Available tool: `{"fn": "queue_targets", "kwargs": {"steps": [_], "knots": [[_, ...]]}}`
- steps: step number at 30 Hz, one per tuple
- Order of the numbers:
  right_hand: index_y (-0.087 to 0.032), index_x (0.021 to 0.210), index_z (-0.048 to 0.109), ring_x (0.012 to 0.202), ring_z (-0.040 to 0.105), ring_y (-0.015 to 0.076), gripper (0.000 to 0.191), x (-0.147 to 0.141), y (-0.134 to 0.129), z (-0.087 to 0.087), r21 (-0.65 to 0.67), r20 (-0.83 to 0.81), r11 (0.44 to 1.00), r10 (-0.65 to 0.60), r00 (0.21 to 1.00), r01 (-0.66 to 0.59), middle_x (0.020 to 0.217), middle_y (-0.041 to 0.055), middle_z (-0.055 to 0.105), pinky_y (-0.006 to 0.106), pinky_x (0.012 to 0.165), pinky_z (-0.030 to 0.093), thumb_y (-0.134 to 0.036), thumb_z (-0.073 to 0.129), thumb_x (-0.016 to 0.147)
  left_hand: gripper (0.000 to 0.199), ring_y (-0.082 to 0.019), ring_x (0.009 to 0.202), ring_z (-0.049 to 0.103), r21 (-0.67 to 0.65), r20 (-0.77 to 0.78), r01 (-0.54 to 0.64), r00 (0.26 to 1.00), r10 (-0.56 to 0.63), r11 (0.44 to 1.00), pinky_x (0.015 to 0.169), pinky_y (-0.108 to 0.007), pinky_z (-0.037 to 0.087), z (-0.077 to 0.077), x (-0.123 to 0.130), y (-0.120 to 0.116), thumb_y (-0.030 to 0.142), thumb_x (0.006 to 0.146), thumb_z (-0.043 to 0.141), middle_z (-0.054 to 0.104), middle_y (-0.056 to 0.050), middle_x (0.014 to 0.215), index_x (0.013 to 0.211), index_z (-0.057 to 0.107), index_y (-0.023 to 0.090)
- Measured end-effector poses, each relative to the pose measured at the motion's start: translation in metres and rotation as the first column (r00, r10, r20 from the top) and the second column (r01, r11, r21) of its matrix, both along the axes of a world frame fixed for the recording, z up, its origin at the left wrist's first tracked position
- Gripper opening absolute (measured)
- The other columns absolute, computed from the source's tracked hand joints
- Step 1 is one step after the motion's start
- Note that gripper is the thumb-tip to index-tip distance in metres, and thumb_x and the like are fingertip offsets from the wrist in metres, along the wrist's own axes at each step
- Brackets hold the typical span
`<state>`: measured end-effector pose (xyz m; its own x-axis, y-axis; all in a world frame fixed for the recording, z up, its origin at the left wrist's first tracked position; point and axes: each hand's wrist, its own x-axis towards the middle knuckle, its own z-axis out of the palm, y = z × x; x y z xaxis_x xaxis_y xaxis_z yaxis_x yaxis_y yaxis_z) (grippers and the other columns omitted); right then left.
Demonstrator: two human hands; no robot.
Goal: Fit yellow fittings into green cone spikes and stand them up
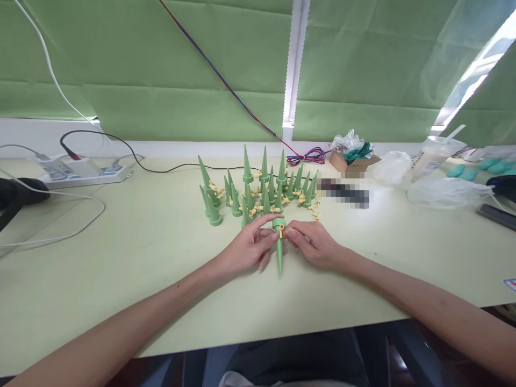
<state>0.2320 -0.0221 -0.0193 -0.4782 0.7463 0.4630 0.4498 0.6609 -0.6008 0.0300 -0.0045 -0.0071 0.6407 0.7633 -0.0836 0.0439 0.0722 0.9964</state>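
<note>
My left hand (256, 242) grips a green plant watering spike (279, 258), its wide collar up by my fingers and its tip pointing down toward me. A small yellow valve (281, 230) sits at the side of the spike facing me, just below the collar. Closed in a pinch, my right hand (312, 242) has its thumb and forefinger at the valve's right side; the fingertips partly hide what they touch. Just beyond both hands, several more green spikes (215, 215) stand tip up in a cluster. Loose yellow valves (301, 199) lie among them and along the cluster's right edge.
At the back left is a white power strip (100, 177) with plugs and cables. Back right are a small cardboard box (355, 164), a plastic cup with a straw (433, 156) and clear plastic bags (443, 193). A dark blurred object (344, 192) lies right of the spikes.
</note>
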Motion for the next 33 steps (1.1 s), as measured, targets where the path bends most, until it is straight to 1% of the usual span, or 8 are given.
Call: {"fn": "queue_targets", "kwargs": {"steps": [5, 8, 10, 12, 16, 24, 28, 33], "knots": [[-0.020, 0.082, 0.055, 0.056, 0.049, 0.0124, 0.034, 0.004, 0.004, -0.001, 0.038, 0.054, 0.998, -0.057, 0.997, 0.055, 0.064, -0.0011, 0.055, 0.024, 0.060, 0.038, -0.035, 0.033, 0.104, 0.052, -0.006, 0.036, 0.041, 0.077, -0.046, -0.077, 0.996, 0.081, 0.994, 0.037, -0.019, 0.032, 0.000, -0.001, 0.000, 0.045, 0.091, 0.059, 0.051, 0.007, 0.060, 0.135, 0.043, 0.023], [-0.020, 0.088, 0.057, 0.057, 0.049, 0.0128, 0.030, 0.012, 0.013, -0.002, 0.103, 0.044, 0.975, -0.203, 0.978, 0.197, 0.065, -0.0008, 0.055, 0.024, 0.062, 0.038, -0.034, 0.035, 0.103, 0.049, -0.006, 0.037, 0.040, 0.192, -0.148, -0.186, 0.965, 0.216, 0.964, 0.038, -0.019, 0.031, -0.001, -0.003, 0.001, 0.046, 0.090, 0.058, 0.055, 0.005, 0.062, 0.131, 0.047, 0.021], [-0.020, 0.089, 0.057, 0.057, 0.048, 0.0129, 0.027, 0.020, 0.021, -0.003, 0.126, 0.020, 0.935, -0.337, 0.941, 0.332, 0.066, -0.0005, 0.056, 0.024, 0.061, 0.038, -0.034, 0.037, 0.102, 0.048, -0.008, 0.040, 0.044, 0.279, -0.216, -0.217, 0.935, 0.281, 0.936, 0.040, -0.020, 0.033, -0.003, -0.004, 0.002, 0.047, 0.089, 0.058, 0.061, 0.002, 0.068, 0.129, 0.049, 0.021], [-0.020, 0.088, 0.057, 0.056, 0.047, 0.0131, 0.025, 0.029, 0.029, -0.003, 0.158, -0.007, 0.884, -0.445, 0.895, 0.441, 0.066, -0.0003, 0.056, 0.024, 0.059, 0.037, -0.035, 0.041, 0.100, 0.048, -0.011, 0.047, 0.052, 0.356, -0.270, -0.203, 0.912, 0.308, 0.912, 0.043, -0.022, 0.037, -0.005, -0.005, 0.003, 0.047, 0.089, 0.058, 0.066, -0.001, 0.072, 0.128, 0.052, 0.019], [-0.019, 0.087, 0.058, 0.053, 0.047, 0.0130, 0.022, 0.043, 0.040, 0.000, 0.220, -0.019, 0.812, -0.551, 0.834, 0.541, 0.065, -0.0001, 0.057, 0.025, 0.058, 0.036, -0.035, 0.046, 0.097, 0.045, -0.017, 0.060, 0.062, 0.448, -0.347, -0.140, 0.883, 0.316, 0.883, 0.054, -0.025, 0.044, -0.006, -0.007, 0.003, 0.046, 0.090, 0.055, 0.069, -0.003, 0.073, 0.126, 0.057, 0.018], [-0.019, 0.085, 0.059, 0.053, 0.050, 0.0162, 0.021, 0.060, 0.052, 0.001, 0.271, 0.029, 0.691, -0.702, 0.712, 0.671, 0.060, 0.0004, 0.056, 0.027, 0.060, 0.037, -0.033, 0.044, 0.094, 0.040, -0.015, 0.056, 0.056, 0.538, -0.361, -0.115, 0.863, 0.352, 0.835, 0.051, -0.024, 0.040, -0.007, -0.007, 0.003, 0.042, 0.092, 0.052, 0.062, 0.000, 0.072, 0.125, 0.058, 0.018], [-0.019, 0.091, 0.060, 0.061, 0.057, 0.0196, 0.017, 0.064, 0.055, 0.000, 0.222, 0.085, 0.617, -0.784, 0.615, 0.755, 0.071, 0.0047, 0.065, 0.029, 0.060, 0.034, -0.029, 0.047, 0.090, 0.038, -0.014, 0.056, 0.054, 0.601, -0.342, -0.125, 0.853, 0.395, 0.789, 0.050, -0.024, 0.037, -0.007, -0.008, -0.001, 0.039, 0.095, 0.047, 0.060, 0.000, 0.072, 0.127, 0.056, 0.020], [-0.019, 0.088, 0.062, 0.076, 0.061, 0.0243, 0.014, 0.064, 0.054, 0.000, 0.161, 0.285, 0.571, -0.808, 0.516, 0.805, 0.085, 0.0090, 0.071, 0.029, 0.057, 0.029, -0.025, 0.050, 0.086, 0.031, -0.012, 0.054, 0.050, 0.676, -0.313, -0.120, 0.846, 0.432, 0.727, 0.053, -0.024, 0.036, -0.004, -0.008, -0.004, 0.034, 0.096, 0.045, 0.058, 0.001, 0.070, 0.119, 0.059, 0.020]]}}
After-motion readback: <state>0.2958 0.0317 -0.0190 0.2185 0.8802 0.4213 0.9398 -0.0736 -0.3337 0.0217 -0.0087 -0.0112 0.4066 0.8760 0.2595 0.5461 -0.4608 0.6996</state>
